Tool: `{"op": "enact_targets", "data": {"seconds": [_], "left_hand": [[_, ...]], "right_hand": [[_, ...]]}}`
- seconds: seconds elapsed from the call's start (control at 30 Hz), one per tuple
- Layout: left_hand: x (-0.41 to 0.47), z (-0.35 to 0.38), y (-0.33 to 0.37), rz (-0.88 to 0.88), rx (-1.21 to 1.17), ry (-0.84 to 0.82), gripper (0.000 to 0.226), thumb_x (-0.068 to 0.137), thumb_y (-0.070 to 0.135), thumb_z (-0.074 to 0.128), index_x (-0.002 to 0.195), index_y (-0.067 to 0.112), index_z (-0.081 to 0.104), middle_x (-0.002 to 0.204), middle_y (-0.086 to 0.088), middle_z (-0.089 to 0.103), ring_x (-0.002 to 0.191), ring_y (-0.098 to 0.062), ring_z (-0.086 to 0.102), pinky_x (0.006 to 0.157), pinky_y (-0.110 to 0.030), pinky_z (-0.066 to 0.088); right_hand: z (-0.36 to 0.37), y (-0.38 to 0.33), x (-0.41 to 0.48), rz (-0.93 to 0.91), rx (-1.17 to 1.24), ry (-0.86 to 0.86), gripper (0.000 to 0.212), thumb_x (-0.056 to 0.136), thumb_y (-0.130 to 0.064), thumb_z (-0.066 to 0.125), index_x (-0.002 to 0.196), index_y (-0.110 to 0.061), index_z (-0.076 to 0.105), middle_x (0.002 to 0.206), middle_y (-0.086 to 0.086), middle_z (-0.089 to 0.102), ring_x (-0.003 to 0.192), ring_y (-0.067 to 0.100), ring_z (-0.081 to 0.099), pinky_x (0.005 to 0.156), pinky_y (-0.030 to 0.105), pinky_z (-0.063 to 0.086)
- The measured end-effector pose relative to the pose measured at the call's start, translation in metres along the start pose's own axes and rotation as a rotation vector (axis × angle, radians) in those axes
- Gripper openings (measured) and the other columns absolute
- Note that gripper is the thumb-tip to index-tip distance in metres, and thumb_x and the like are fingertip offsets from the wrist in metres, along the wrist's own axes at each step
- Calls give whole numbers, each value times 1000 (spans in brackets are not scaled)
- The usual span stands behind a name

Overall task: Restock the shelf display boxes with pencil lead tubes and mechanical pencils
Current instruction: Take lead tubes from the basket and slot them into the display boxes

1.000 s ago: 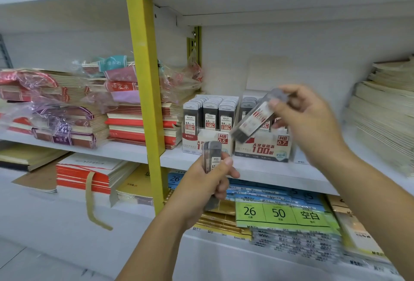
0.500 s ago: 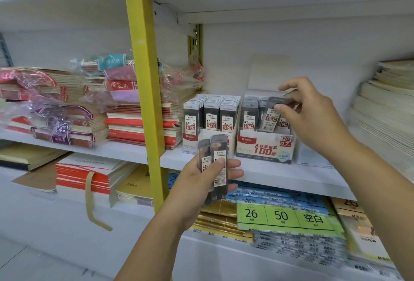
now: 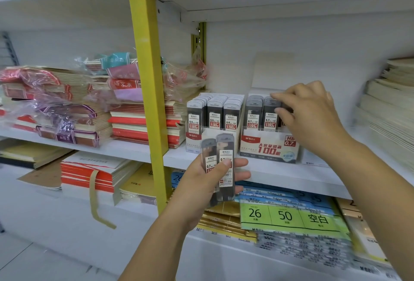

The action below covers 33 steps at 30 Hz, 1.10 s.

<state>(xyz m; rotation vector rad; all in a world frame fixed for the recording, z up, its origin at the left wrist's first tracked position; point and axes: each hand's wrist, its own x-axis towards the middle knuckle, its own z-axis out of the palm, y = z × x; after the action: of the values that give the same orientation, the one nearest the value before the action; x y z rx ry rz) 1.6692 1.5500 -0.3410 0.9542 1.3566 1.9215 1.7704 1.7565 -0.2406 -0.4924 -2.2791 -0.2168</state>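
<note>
Boxes on shelf (image 3: 280,175): 0.5 box (image 3: 195,144) packed with three rows of tubes, partly hidden behind held tubes; 0.7 box (image 3: 268,146) beside it, its right row covered by right hand (image 3: 311,112). Right hand palm down over that row, fingertips on a tube top; grip there too hidden to tell. Left hand (image 3: 210,182) below, thumb up, grip closed on two tubes (image 3: 220,164), upright, labels partly blurred.
</note>
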Motion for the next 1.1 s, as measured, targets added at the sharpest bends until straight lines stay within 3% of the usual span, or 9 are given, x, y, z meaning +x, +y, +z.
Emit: {"op": "enact_targets", "data": {"seconds": [0.07, 0.17, 0.23, 0.33, 0.5, 0.63, 0.73, 0.87, 1.1], "left_hand": [[-2, 0, 1, 4, -1, -6, 24, 100, 27, 57, 124, 28, 59, 114, -2, 76, 105, -21, 74, 77, -34, 62], [-4, 2, 2, 10, -3, -19, 20, 95, 30, 63, 115, 32, 67, 114, -5, 76, 106, -23, 73, 78, -35, 62], [-6, 5, 2, 17, 1, -28, 17, 95, 28, 64, 108, 35, 72, 113, -7, 76, 105, -25, 74, 76, -34, 62], [-9, 8, 1, 6, 31, -53, 19, 98, 24, 63, 109, 36, 72, 114, -7, 76, 107, -25, 73, 79, -35, 62], [-13, 6, 5, -30, 134, -90, 19, 98, 24, 63, 110, 38, 69, 117, 0, 75, 108, -21, 72, 105, -63, 44], [-15, 6, 8, -30, 112, -81, 19, 96, 28, 63, 114, 35, 66, 116, -2, 76, 108, -24, 73, 108, -71, 36], [-12, 7, 9, -23, 88, -78, 31, 101, 35, 57, 128, 24, 47, 116, -2, 76, 106, -24, 73, 105, -68, 42], [-6, 3, 7, -43, 66, -49, 23, 105, 36, 49, 124, 26, 43, 111, 2, 77, 96, -22, 76, 79, -42, 58], [4, 0, 1, 82, 98, 102, 21, 99, 28, 59, 120, 32, 56, 97, -1, 79, 88, -17, 76, 70, -28, 61]], "right_hand": [[-10, -15, -7, -14, 228, 11, 30, 95, -33, 52, 122, -28, 64, 110, -10, 63, 106, 8, 40, 86, 23, 26], [-21, -44, -24, -17, 598, -251, 26, 91, -44, 51, 115, -43, 61, 99, -30, 58, 89, -15, 50, 73, 13, 38], [-19, -57, -36, -22, 706, -414, 26, 92, -41, 56, 118, -44, 60, 101, -26, 63, 88, -13, 55, 70, 10, 41], [-14, -64, -46, 72, 871, -374, 21, 92, -21, 63, 108, -34, 67, 95, -12, 69, 86, -3, 61, 75, 12, 47], [-14, -61, -47, 199, 1034, -364, 18, 90, -12, 64, 103, -24, 66, 86, -4, 74, 76, 6, 68, 67, 19, 53], [-15, -58, -42, 191, 1049, -457, 22, 87, -10, 68, 104, -23, 64, 87, -6, 73, 76, 7, 68, 67, 23, 56], [-22, -48, -29, 233, 1085, -208, 23, 86, -7, 68, 98, -27, 63, 87, -9, 72, 73, 4, 68, 61, 19, 55], [-33, -22, -16, 130, 872, 220, 27, 89, -9, 64, 98, -33, 57, 91, -12, 66, 87, 10, 64, 74, 24, 52], [-22, -5, -7, 100, 793, 309, 27, 92, -12, 61, 109, -31, 55, 95, -19, 62, 85, 5, 61, 75, 17, 52]]}}
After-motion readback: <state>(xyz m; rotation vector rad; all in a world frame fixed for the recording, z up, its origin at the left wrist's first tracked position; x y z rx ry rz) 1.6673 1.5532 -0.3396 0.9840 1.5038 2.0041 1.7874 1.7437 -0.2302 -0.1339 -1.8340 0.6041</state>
